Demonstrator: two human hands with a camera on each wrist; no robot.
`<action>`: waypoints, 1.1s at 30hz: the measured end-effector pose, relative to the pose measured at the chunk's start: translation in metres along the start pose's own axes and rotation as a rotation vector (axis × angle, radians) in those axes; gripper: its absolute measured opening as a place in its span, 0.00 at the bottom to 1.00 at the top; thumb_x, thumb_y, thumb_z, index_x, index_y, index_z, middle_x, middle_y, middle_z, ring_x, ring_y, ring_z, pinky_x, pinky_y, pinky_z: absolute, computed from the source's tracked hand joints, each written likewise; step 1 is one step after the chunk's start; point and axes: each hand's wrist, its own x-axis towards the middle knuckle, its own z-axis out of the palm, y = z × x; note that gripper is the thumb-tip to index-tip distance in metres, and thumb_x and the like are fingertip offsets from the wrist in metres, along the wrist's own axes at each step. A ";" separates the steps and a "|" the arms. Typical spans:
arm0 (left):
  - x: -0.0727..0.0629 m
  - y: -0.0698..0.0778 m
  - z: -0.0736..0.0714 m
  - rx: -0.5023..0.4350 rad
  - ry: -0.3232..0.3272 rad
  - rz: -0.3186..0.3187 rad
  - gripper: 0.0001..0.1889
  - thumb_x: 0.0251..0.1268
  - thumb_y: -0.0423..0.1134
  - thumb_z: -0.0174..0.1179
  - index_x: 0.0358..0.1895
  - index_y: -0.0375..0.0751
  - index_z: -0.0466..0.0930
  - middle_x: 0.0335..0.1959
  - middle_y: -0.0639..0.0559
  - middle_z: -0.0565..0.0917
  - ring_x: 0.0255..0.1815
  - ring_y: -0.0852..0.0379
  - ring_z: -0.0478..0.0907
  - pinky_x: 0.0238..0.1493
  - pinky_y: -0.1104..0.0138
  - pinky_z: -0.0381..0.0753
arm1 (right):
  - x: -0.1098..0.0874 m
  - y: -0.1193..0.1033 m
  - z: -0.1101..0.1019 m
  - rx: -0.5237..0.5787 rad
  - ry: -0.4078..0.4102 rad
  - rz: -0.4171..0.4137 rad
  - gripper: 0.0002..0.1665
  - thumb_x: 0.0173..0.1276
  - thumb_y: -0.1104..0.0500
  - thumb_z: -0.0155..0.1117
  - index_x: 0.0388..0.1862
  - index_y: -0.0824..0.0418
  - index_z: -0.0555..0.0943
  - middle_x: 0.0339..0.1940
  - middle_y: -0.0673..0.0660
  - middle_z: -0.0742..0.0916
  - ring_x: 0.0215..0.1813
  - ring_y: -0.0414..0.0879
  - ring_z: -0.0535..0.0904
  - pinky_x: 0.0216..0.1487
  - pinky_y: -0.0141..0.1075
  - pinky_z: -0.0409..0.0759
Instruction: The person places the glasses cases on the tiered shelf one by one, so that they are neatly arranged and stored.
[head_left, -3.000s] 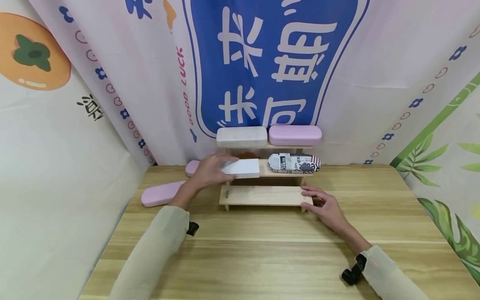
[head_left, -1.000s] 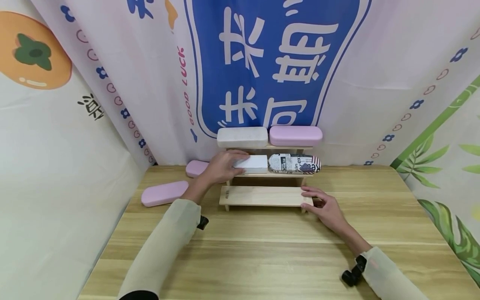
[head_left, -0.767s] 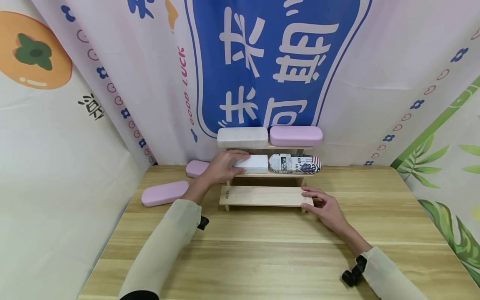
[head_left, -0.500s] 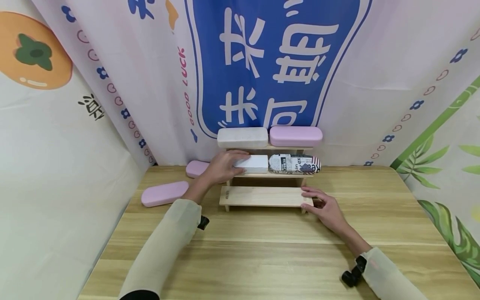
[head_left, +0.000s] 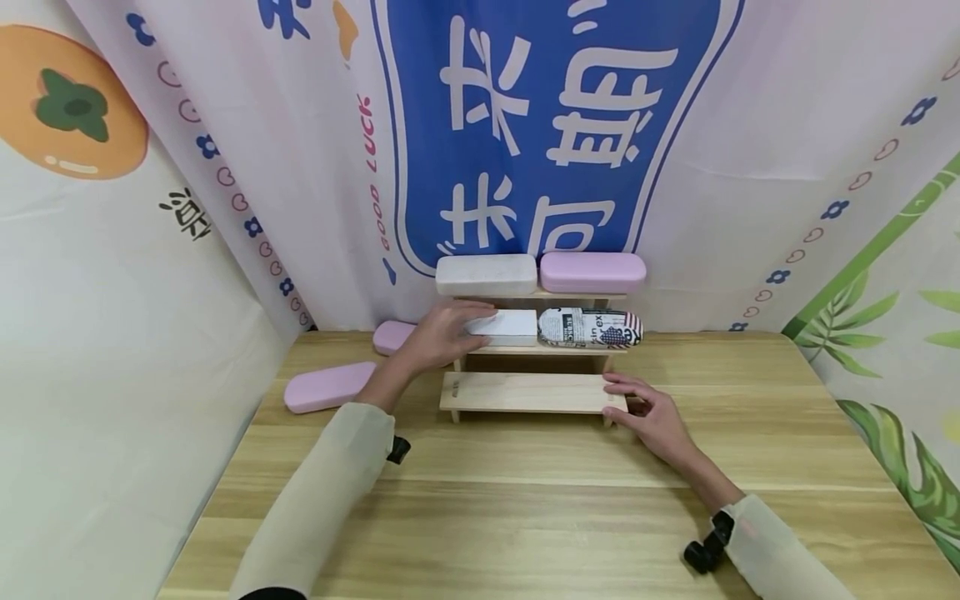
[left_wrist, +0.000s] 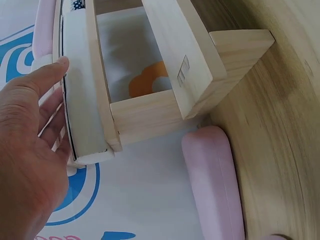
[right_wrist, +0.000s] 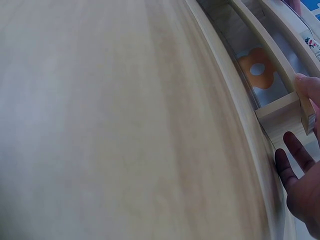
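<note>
A three-step wooden display rack (head_left: 525,392) stands at the back of the table. My left hand (head_left: 438,337) holds the left end of a white glasses case (head_left: 513,323) on the middle step. In the left wrist view, the thumb touches that white case's (left_wrist: 86,90) seam edge, and the fingers lie behind it. A newspaper-print glasses case (head_left: 590,327) sits right beside it. My right hand (head_left: 654,417) grips the right end of the bottom step, thumb at the front edge. On the top step are a light grey case (head_left: 486,275) and a pink case (head_left: 592,272).
Two more pink cases lie on the table left of the rack, one in front (head_left: 328,387) and one behind (head_left: 393,337), partly covered by the left arm. A printed curtain (head_left: 690,217) hangs close behind the rack.
The white case has moved right and down onto the middle step, against the newspaper-print case. Lately the left hand and forearm shift slightly left. The right hand stays in place.
</note>
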 end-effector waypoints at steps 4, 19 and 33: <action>-0.006 0.000 -0.004 0.004 0.025 0.041 0.26 0.67 0.39 0.74 0.67 0.38 0.83 0.66 0.45 0.85 0.69 0.46 0.80 0.70 0.54 0.79 | 0.000 0.000 -0.001 -0.018 -0.003 0.007 0.20 0.69 0.64 0.76 0.59 0.63 0.87 0.71 0.62 0.83 0.66 0.29 0.78 0.55 0.26 0.83; -0.043 0.002 -0.025 -0.059 0.124 0.125 0.27 0.61 0.36 0.78 0.64 0.35 0.85 0.65 0.42 0.85 0.69 0.42 0.80 0.72 0.49 0.76 | 0.001 0.000 -0.001 -0.012 -0.006 0.025 0.20 0.69 0.64 0.76 0.59 0.61 0.88 0.71 0.59 0.83 0.66 0.31 0.79 0.57 0.27 0.82; -0.083 -0.009 -0.047 -0.159 0.093 -0.005 0.28 0.64 0.34 0.76 0.67 0.37 0.82 0.70 0.42 0.81 0.73 0.41 0.75 0.63 0.52 0.85 | 0.002 0.000 -0.002 -0.051 -0.003 0.000 0.20 0.69 0.65 0.76 0.59 0.61 0.88 0.71 0.60 0.83 0.68 0.28 0.76 0.55 0.24 0.81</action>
